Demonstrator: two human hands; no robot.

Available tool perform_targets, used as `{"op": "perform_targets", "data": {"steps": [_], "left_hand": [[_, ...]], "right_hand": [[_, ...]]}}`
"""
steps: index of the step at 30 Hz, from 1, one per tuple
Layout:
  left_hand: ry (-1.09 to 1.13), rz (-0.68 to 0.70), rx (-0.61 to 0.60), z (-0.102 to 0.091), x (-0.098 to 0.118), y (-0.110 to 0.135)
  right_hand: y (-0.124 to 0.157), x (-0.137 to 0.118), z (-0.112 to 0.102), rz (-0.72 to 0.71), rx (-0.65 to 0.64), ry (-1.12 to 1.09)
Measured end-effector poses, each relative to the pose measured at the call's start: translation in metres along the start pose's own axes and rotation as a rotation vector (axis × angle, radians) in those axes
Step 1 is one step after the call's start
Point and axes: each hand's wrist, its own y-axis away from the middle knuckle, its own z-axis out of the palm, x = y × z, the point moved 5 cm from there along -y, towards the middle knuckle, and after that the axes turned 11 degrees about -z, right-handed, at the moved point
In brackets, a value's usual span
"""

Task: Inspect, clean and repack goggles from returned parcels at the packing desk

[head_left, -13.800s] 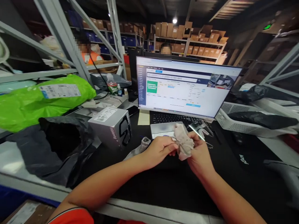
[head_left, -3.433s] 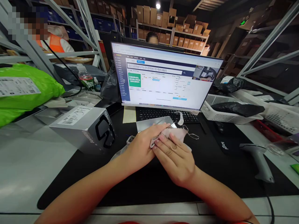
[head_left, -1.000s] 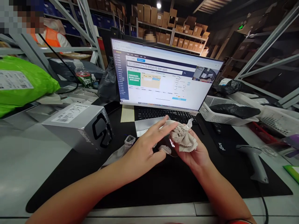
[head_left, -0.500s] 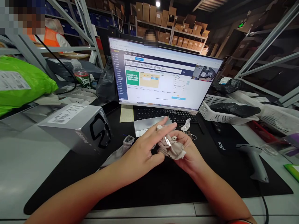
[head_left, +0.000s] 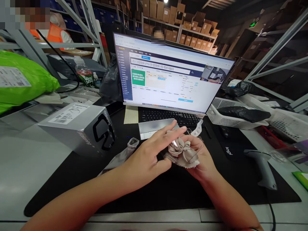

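Over the black desk mat (head_left: 158,195) I hold a crumpled beige cleaning cloth (head_left: 186,155) with pinked edges. My right hand (head_left: 204,160) cups it from the right, fingers curled round it. My left hand (head_left: 146,152) pinches its left side, thumb below and the long fingers stretched across above. Something shiny glints in the folds, too covered to make out. Behind my right fingers, a pale translucent piece (head_left: 197,128) sticks up beside thin wire; its kind is unclear. A grey fabric pouch (head_left: 120,158) lies partly behind my left forearm.
A grey printed box (head_left: 77,128) stands left. A monitor (head_left: 163,73) rises behind the keyboard (head_left: 166,116) and a silvery flat case (head_left: 152,126). Rightward are a mouse (head_left: 224,131), a barcode scanner (head_left: 262,168) and white baskets (head_left: 228,120). A green bag (head_left: 26,80) lies far left.
Both hands and the cloth have shifted slightly right in view. The cloth is turned and gathered differently, with a knot-like fold now facing me. The view has tilted slightly.
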Motion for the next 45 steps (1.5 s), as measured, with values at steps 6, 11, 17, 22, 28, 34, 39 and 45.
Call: {"op": "perform_targets", "data": {"steps": [6,11,17,22,28,34,39,45], "left_hand": [[-0.022,-0.028,-0.020,0.000,-0.001,0.000],[-0.037,-0.052,-0.020,0.000,-0.004,-0.002],[0.025,-0.087,0.005,0.002,-0.007,-0.002],[0.219,-0.152,0.034,0.007,-0.012,0.001],[0.252,-0.133,0.037,0.007,-0.010,0.002],[0.221,-0.088,0.033,0.003,-0.007,0.003],[0.194,-0.067,0.060,0.001,-0.003,0.002],[0.118,-0.016,0.093,-0.002,0.001,0.001]], "right_hand": [[0.000,0.002,0.002,0.013,-0.012,-0.013],[0.000,0.005,0.003,0.056,0.020,-0.069],[-0.001,0.010,-0.001,0.102,0.094,-0.070],[0.000,0.012,-0.004,0.129,0.123,-0.068],[-0.004,0.008,-0.009,0.090,0.087,-0.025],[-0.011,-0.002,-0.014,-0.018,-0.047,0.002],[-0.014,-0.003,-0.023,0.000,0.008,0.043],[-0.016,0.005,-0.024,0.041,0.015,0.040]]}}
